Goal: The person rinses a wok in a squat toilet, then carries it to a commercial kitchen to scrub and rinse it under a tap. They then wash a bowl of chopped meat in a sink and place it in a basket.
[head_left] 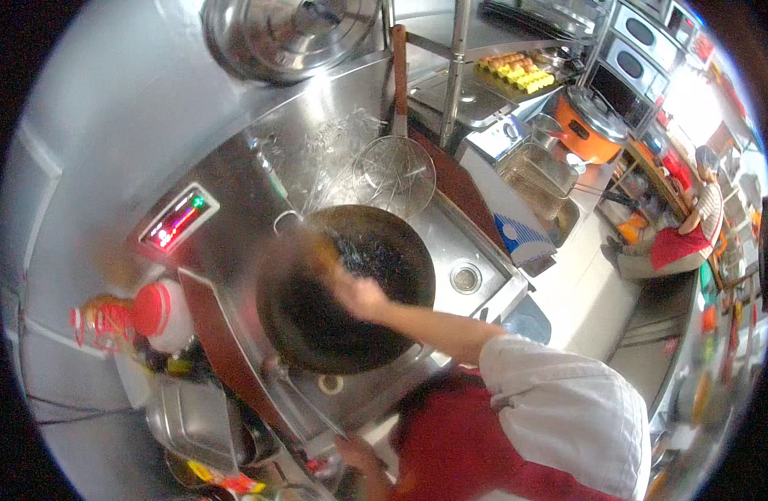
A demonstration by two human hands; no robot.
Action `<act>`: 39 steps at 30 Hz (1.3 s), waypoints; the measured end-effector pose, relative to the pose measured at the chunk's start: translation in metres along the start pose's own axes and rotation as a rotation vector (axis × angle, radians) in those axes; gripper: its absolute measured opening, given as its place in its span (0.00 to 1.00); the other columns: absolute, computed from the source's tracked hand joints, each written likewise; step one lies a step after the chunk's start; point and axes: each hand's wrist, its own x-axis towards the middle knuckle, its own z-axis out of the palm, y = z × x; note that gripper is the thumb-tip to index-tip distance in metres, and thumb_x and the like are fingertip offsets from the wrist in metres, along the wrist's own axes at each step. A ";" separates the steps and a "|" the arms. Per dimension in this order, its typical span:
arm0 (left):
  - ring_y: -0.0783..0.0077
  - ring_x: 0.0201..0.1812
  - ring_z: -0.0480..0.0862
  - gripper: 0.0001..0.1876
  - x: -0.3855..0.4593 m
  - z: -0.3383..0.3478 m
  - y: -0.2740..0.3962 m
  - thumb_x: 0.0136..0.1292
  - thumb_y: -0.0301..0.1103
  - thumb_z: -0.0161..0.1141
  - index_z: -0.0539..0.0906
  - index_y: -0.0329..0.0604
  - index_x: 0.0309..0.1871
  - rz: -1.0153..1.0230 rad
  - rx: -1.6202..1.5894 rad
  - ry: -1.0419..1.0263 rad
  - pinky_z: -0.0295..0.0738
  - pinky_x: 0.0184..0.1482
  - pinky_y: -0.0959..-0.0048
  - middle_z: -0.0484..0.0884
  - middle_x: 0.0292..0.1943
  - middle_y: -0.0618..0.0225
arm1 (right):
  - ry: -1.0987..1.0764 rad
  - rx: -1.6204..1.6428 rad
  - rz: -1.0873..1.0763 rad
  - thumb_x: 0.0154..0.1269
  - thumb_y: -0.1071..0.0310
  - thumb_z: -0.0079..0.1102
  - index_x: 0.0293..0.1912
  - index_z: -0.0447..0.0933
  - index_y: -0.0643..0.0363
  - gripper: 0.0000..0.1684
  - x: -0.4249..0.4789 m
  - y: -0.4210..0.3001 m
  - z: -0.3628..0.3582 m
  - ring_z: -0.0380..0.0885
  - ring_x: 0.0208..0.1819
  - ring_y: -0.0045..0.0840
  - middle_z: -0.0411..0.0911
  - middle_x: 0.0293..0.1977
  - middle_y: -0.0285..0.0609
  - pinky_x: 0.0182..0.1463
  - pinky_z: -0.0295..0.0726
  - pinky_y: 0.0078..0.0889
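A large dark wok [384,338] sits in the steel cooking range, with shiny liquid in its upper part. My right hand [362,297] reaches over it, closed around a brown tool [326,253] that motion blurs too much to identify. Low in the view is my left hand [359,456], beside the near end of a thin metal rod [312,404] at the range's edge. Whether those fingers grip the rod is unclear. A round wire strainer [394,172] with a long wooden handle leans behind the wok.
A lit control panel [179,219] is on the left. Near it stand a red-lidded jar [164,310] and a steel pan [193,416]. Fryer baskets [537,172], an orange pot [587,128] and egg trays [518,72] are to the right. A person [691,219] crouches farther right.
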 end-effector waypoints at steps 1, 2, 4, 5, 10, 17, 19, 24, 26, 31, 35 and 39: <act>0.45 0.38 0.80 0.21 0.007 0.006 -0.006 0.60 0.44 0.55 0.75 0.37 0.50 0.018 0.151 -0.045 0.74 0.39 0.53 0.80 0.41 0.49 | -0.018 0.192 -0.259 0.64 0.51 0.48 0.54 0.68 0.45 0.21 -0.016 -0.002 0.019 0.77 0.23 0.49 0.77 0.24 0.52 0.26 0.77 0.48; 0.47 0.36 0.81 0.23 0.015 0.016 -0.026 0.59 0.45 0.56 0.74 0.37 0.51 0.022 0.314 -0.083 0.75 0.37 0.54 0.79 0.42 0.49 | -0.204 0.257 -0.345 0.64 0.52 0.49 0.52 0.69 0.47 0.20 -0.032 -0.017 0.024 0.77 0.25 0.50 0.77 0.25 0.52 0.27 0.77 0.49; 0.47 0.40 0.79 0.16 0.015 -0.035 0.044 0.61 0.41 0.53 0.78 0.37 0.42 -0.206 0.133 -0.272 0.72 0.42 0.52 0.79 0.40 0.51 | -0.530 0.135 -0.425 0.62 0.57 0.50 0.46 0.73 0.52 0.16 -0.065 -0.018 -0.004 0.78 0.30 0.48 0.78 0.26 0.51 0.30 0.78 0.49; 0.48 0.40 0.79 0.15 0.026 -0.030 0.031 0.61 0.41 0.53 0.78 0.37 0.41 -0.045 0.231 -0.180 0.72 0.42 0.53 0.79 0.39 0.52 | -0.666 -0.050 -0.455 0.61 0.60 0.50 0.42 0.75 0.55 0.13 -0.072 -0.015 -0.024 0.79 0.32 0.46 0.79 0.28 0.49 0.31 0.79 0.50; 0.51 0.42 0.78 0.13 0.098 -0.066 0.073 0.64 0.37 0.50 0.78 0.37 0.39 0.039 0.145 -0.044 0.72 0.43 0.58 0.79 0.38 0.54 | -0.727 -0.918 -0.177 0.59 0.65 0.51 0.49 0.76 0.49 0.18 0.035 0.066 -0.135 0.82 0.37 0.37 0.81 0.35 0.44 0.36 0.81 0.39; 0.51 0.56 0.72 0.21 0.232 -0.181 0.297 0.62 0.32 0.53 0.70 0.30 0.57 0.596 -0.178 0.367 0.66 0.59 0.63 0.73 0.54 0.48 | -0.150 -0.445 0.098 0.63 0.54 0.50 0.59 0.69 0.37 0.24 0.113 0.112 -0.268 0.80 0.36 0.42 0.80 0.33 0.49 0.40 0.80 0.46; 0.52 0.58 0.70 0.24 0.246 -0.177 0.394 0.61 0.29 0.54 0.67 0.34 0.61 0.807 -0.268 0.298 0.63 0.61 0.64 0.69 0.58 0.49 | -0.109 -0.298 0.249 0.62 0.54 0.51 0.58 0.72 0.39 0.23 0.123 0.158 -0.236 0.80 0.38 0.42 0.81 0.35 0.50 0.44 0.79 0.46; 0.51 0.64 0.65 0.30 0.301 -0.149 0.535 0.62 0.34 0.55 0.60 0.43 0.67 1.099 -0.208 0.306 0.63 0.62 0.62 0.61 0.65 0.50 | -0.098 -0.002 0.271 0.61 0.49 0.55 0.58 0.72 0.44 0.26 0.119 0.170 -0.201 0.81 0.39 0.40 0.81 0.38 0.52 0.49 0.77 0.40; 0.52 0.61 0.69 0.29 0.320 -0.150 0.550 0.63 0.39 0.54 0.60 0.44 0.66 0.959 -0.073 0.144 0.66 0.59 0.61 0.64 0.64 0.52 | -0.025 -0.011 0.328 0.61 0.49 0.54 0.58 0.72 0.42 0.26 0.115 0.177 -0.187 0.81 0.38 0.41 0.80 0.36 0.52 0.46 0.77 0.42; 0.56 0.50 0.78 0.21 0.332 -0.159 0.532 0.65 0.43 0.53 0.71 0.43 0.57 0.753 0.113 0.002 0.72 0.49 0.61 0.75 0.53 0.56 | -0.089 0.052 0.299 0.62 0.50 0.52 0.58 0.71 0.38 0.24 0.091 0.127 -0.184 0.80 0.30 0.45 0.79 0.30 0.54 0.35 0.79 0.46; 0.54 0.44 0.80 0.15 0.305 -0.156 0.506 0.64 0.36 0.53 0.74 0.41 0.53 1.101 0.000 0.243 0.73 0.46 0.62 0.80 0.41 0.57 | -0.203 0.077 0.045 0.63 0.53 0.51 0.56 0.70 0.40 0.21 0.027 0.041 -0.157 0.79 0.26 0.46 0.77 0.22 0.52 0.28 0.78 0.48; 0.61 0.43 0.81 0.15 0.267 -0.142 0.452 0.65 0.34 0.54 0.76 0.39 0.52 0.763 -0.416 0.156 0.74 0.45 0.65 0.81 0.41 0.58 | -0.672 -0.028 -0.353 0.62 0.57 0.51 0.53 0.71 0.40 0.19 -0.026 -0.017 -0.124 0.78 0.24 0.45 0.77 0.21 0.49 0.24 0.77 0.48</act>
